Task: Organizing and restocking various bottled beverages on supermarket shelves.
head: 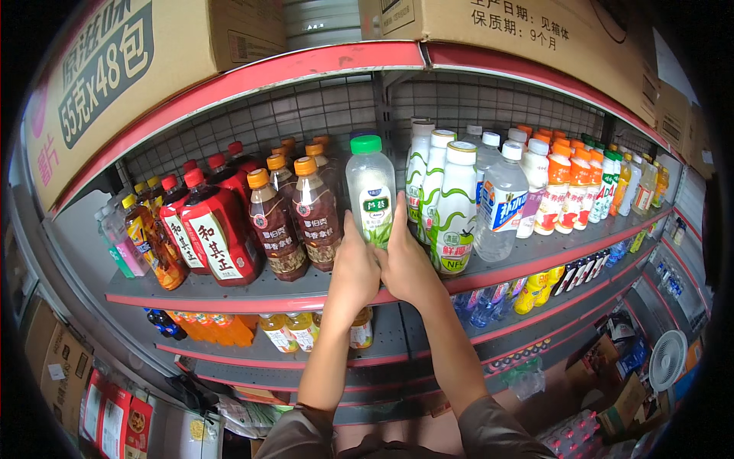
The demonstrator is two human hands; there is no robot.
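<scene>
A clear plastic drink bottle with a green cap and a green-and-white label stands upright at the front of the upper shelf. Both my hands press on it from either side: my left hand at its lower left, my right hand at its lower right. Fingers hide the bottle's base, so I cannot tell whether it touches the shelf. To its left are brown bottles with orange caps. On its right stand white bottles with green wavy stripes. A dark-capped bottle shows partly behind it.
The upper shelf has a red front edge. Red-capped bottles stand left; a clear water bottle and orange-capped bottles stand right. Cardboard cartons sit above, and tea bottles below. A fan is at lower right.
</scene>
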